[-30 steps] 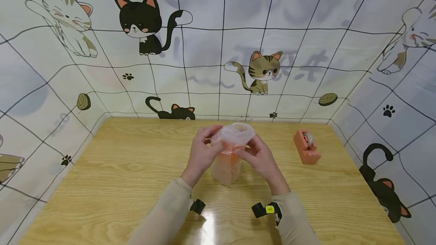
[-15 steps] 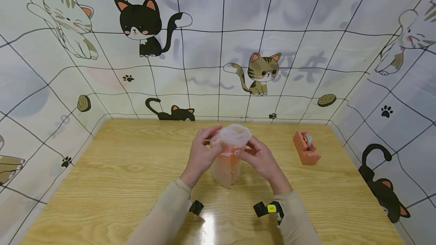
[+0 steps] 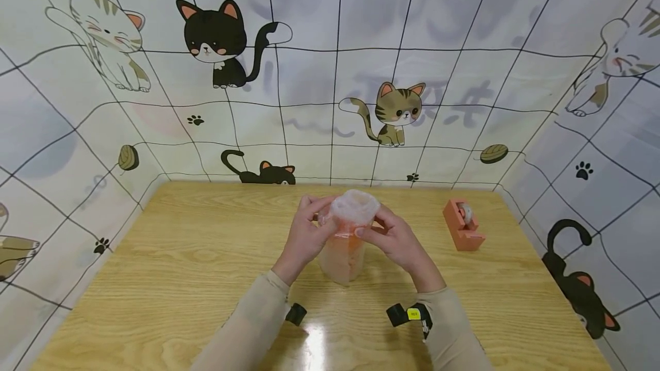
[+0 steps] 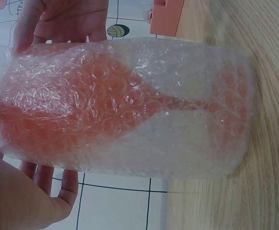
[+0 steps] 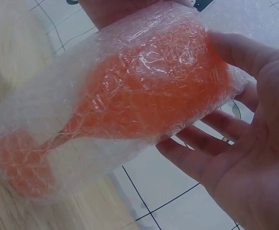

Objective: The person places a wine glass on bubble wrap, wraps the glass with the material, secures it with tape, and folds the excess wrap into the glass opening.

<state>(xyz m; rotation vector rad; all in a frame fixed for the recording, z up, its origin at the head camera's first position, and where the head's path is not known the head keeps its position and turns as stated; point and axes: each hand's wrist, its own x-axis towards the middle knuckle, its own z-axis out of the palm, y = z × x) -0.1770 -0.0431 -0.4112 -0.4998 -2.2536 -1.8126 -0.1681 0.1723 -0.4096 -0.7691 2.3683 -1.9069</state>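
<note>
An orange stemmed wine glass [image 3: 342, 242] stands upright near the middle of the table, wrapped in clear bubble wrap [image 3: 354, 206] whose loose upper end rises past the rim as a hollow collar. The bowl [image 4: 96, 103], thin stem and round foot [image 4: 230, 108] show through the plastic in the left wrist view. From the left, my left hand [image 3: 307, 231] holds the wrapped bowl near its top, thumb in front. My right hand [image 3: 392, 239] grips the opposite side with its thumb toward me; in the right wrist view its fingers [image 5: 192, 160] curve behind the bowl.
A coral tape dispenser [image 3: 464, 223] with a roll of tape stands at the right rear of the wooden table [image 3: 206, 256]. Behind and on both sides hangs a white gridded cloth [image 3: 309, 73] printed with cartoon cats.
The collar of bubble wrap has drawn in slightly on its right side and now looks narrower. Both hands keep nearly the same places, and the head view has tilted up a little.
</note>
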